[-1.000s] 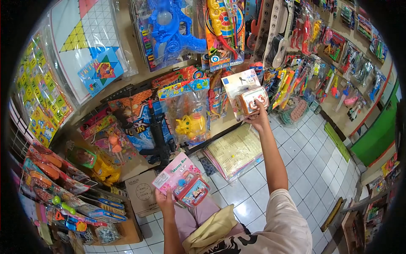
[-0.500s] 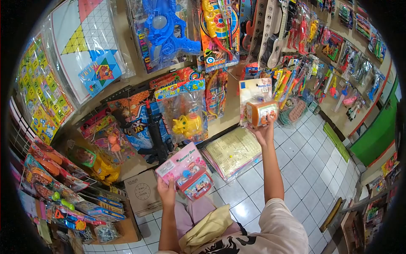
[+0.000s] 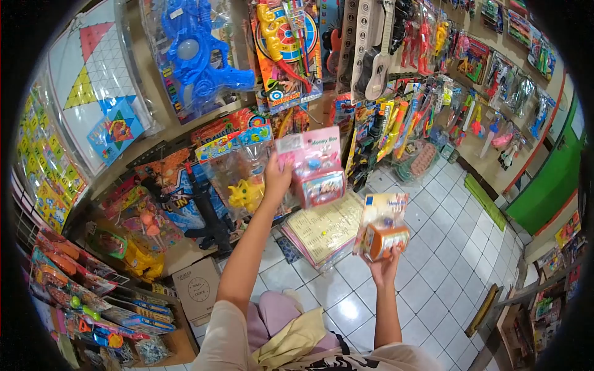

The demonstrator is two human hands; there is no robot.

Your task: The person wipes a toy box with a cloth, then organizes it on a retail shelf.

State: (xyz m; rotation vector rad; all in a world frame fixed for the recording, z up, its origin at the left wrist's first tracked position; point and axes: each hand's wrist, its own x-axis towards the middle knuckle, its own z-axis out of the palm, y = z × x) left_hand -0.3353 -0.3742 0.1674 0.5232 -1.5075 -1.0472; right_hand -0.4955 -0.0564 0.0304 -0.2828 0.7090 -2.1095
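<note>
My left hand [image 3: 278,177] grips the left edge of a pink carded pack printed "Money Box" [image 3: 315,162], raised in front of the hanging toys. A small red money box with a picture on its front shows under the plastic. Lower and to the right, my right hand [image 3: 385,268] holds a second, cream-coloured money box pack [image 3: 383,213] from below. Its orange-brown chest-shaped box [image 3: 387,242] sits just above my fingers. The two packs are apart, both upright with their printed fronts showing.
Toys hang on the wall ahead: a blue toy gun [image 3: 198,62], an archery set [image 3: 288,52], a yellow toy in a bag [image 3: 245,195] and a black toy rifle [image 3: 207,213]. Bagged yellowish sheets [image 3: 322,232] lie low in front. A wall clock carton [image 3: 197,290] stands at left.
My left hand has lifted the pink pack up and to the right. My right hand has lowered the orange one away from the wall. The view has shifted slightly right.
</note>
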